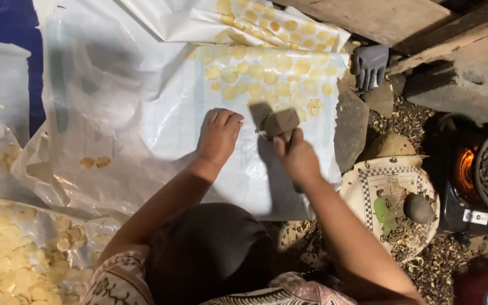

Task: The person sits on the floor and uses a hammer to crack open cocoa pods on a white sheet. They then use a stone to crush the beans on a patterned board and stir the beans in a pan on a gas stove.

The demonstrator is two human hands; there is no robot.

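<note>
R hand (296, 159): closed grip round the handle of a blocky brown-grey mallet (279, 123); head of mallet raised just above the sheet, handle running back under the palm.
L hand (218, 135): palm down, fingers curled, knuckles up, pressing on the white plastic sheet (176, 107); holds nothing that shows. Whether sth small sits under the fingers: can't tell.
Sheet: spread flat on the ground in front of the person, crinkled at the L edge, bare patch under both hands.
Pale yellow flattened discs (266, 73): rows of thin round pieces laid out on the far part of the sheet, just beyond the mallet head; nearest ones almost touching its shadow.
Loose pair of discs (94, 162): off to the L on the sheet, well apart from the hands.
Heap of yellow chips (7, 260): lower L, on another plastic sheet.
Flat dark stone slab (350, 127): just R of the sheet edge, near the R wrist.
Round checker-rimmed plate (368, 181): R of the arm, w/ husk bits and a dark round lump on it.
Grey work glove (369, 65): lying top R by the planks.
Stove glow (466, 166): orange, far R.
Step (my read): flattening pieces one by one w/ the mallet, L hand steadying the spot.
Next move calls for: a straight short drop of the mallet head, L fingers kept clear of it.
</note>
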